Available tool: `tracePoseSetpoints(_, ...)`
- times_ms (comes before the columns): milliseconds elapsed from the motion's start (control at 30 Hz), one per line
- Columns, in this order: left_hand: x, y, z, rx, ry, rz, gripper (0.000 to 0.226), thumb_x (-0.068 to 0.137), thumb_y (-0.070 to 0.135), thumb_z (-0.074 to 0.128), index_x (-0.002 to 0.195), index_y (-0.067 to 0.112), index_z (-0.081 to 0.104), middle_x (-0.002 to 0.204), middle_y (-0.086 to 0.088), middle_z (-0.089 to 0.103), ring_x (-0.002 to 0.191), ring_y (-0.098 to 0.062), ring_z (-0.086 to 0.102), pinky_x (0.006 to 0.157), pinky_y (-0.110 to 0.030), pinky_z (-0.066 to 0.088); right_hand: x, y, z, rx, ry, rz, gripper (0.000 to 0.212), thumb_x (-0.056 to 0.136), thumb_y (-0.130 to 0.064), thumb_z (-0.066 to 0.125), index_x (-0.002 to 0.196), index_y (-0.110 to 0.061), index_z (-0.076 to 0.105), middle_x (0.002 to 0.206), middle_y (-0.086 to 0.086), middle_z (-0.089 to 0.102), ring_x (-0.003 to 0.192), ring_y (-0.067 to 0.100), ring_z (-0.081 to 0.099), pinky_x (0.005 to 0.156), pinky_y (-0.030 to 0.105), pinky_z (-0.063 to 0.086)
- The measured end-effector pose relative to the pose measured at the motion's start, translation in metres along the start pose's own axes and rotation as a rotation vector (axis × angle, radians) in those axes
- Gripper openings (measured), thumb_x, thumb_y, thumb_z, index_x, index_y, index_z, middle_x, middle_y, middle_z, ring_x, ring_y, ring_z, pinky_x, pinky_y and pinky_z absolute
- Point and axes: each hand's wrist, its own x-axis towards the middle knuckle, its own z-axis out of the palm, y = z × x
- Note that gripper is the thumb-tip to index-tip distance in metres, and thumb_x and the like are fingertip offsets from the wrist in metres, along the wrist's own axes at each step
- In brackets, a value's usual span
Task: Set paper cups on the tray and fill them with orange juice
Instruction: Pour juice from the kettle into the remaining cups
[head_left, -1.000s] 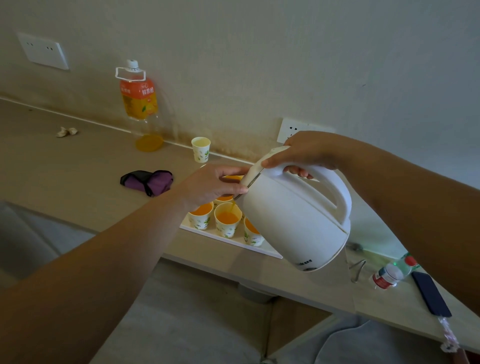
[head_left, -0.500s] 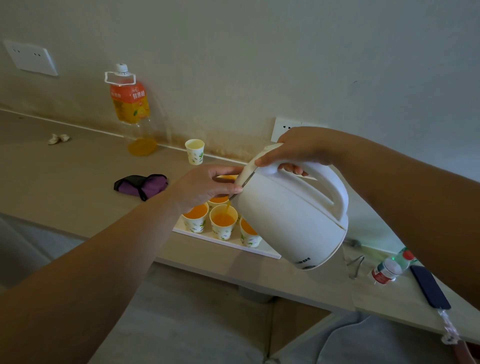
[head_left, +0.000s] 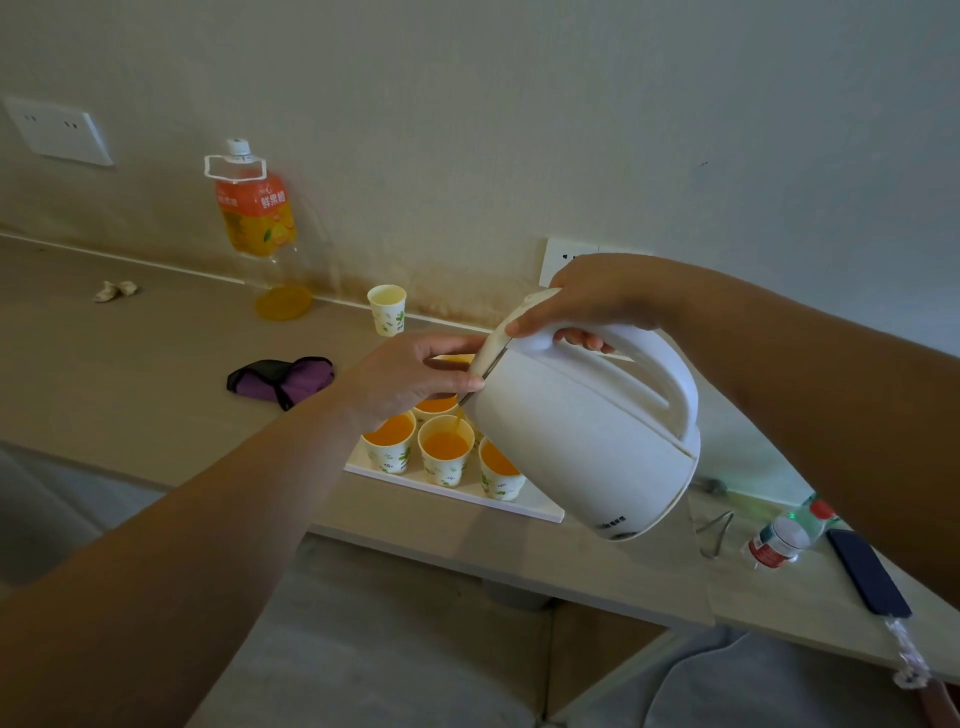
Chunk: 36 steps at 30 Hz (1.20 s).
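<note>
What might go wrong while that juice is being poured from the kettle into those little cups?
The middle cup is already well filled, so the stream from the kettle could overflow it onto the tray. The cups stand packed together under the left hand; a bump might tip one. The tray sits close to the front edge of the table, so a shove could push it off.
</note>
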Motion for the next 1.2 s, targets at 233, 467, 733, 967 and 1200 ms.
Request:
tracePoseSetpoints(233, 0.0, 0.001, 0.0, -0.002, 0.003, 0.004, 0.039, 0.084, 0.014, 0.07, 0.117, 0.036, 0.064, 0.112, 0.01, 0.071, 0.107, -0.009, 0.065, 0.095, -0.034, 0.053, 0.001, -0.002, -0.002, -0.002, -0.009, 0.002, 0.062, 0.08, -0.057, 0.062, 0.102, 0.001, 0.069, 0.08, 0.012, 0.065, 0.061, 0.016, 0.056, 0.056, 0.022, 0.043)
tracePoseSetpoints(467, 0.002, -0.001, -0.003, -0.019, 0.014, -0.009, 0.044, 0.084, 0.015, 0.071, 0.124, 0.03, 0.063, 0.116, 0.006, 0.07, 0.11, -0.011, 0.064, 0.098, -0.038, 0.051, 0.001, -0.006, -0.004, -0.03, 0.001, 0.005, 0.054, 0.081, -0.056, 0.063, 0.091, -0.004, 0.068, 0.069, 0.007, 0.061, 0.054, 0.013, 0.053, 0.053, 0.022, 0.042)
tracePoseSetpoints(733, 0.001, 0.0, -0.004, -0.021, 0.008, -0.001, 0.044, 0.085, 0.013, 0.07, 0.125, 0.028, 0.062, 0.115, 0.005, 0.07, 0.107, -0.01, 0.066, 0.095, -0.034, 0.053, 0.001, -0.008, -0.004, -0.03, -0.002, 0.001, 0.059, 0.08, -0.056, 0.063, 0.097, 0.0, 0.069, 0.071, 0.009, 0.061, 0.055, 0.015, 0.053, 0.054, 0.023, 0.042)
tracePoseSetpoints(967, 0.0, 0.0, -0.006, -0.043, 0.002, 0.001, 0.043, 0.084, 0.013, 0.07, 0.124, 0.029, 0.063, 0.115, 0.005, 0.07, 0.109, -0.011, 0.065, 0.096, -0.035, 0.052, 0.002, -0.011, -0.005, -0.03, -0.009, 0.001, 0.052, 0.08, -0.056, 0.063, 0.089, -0.005, 0.068, 0.07, 0.007, 0.06, 0.055, 0.014, 0.052, 0.052, 0.022, 0.042)
tracePoseSetpoints(1200, -0.001, 0.002, -0.006, -0.057, 0.003, 0.016, 0.039, 0.085, 0.011, 0.069, 0.115, 0.035, 0.064, 0.114, 0.006, 0.07, 0.107, -0.009, 0.066, 0.094, -0.032, 0.053, 0.001, -0.013, -0.006, -0.047, -0.008, 0.006, 0.049, 0.081, -0.055, 0.064, 0.085, -0.006, 0.066, 0.067, 0.006, 0.059, 0.054, 0.014, 0.052, 0.051, 0.021, 0.042)
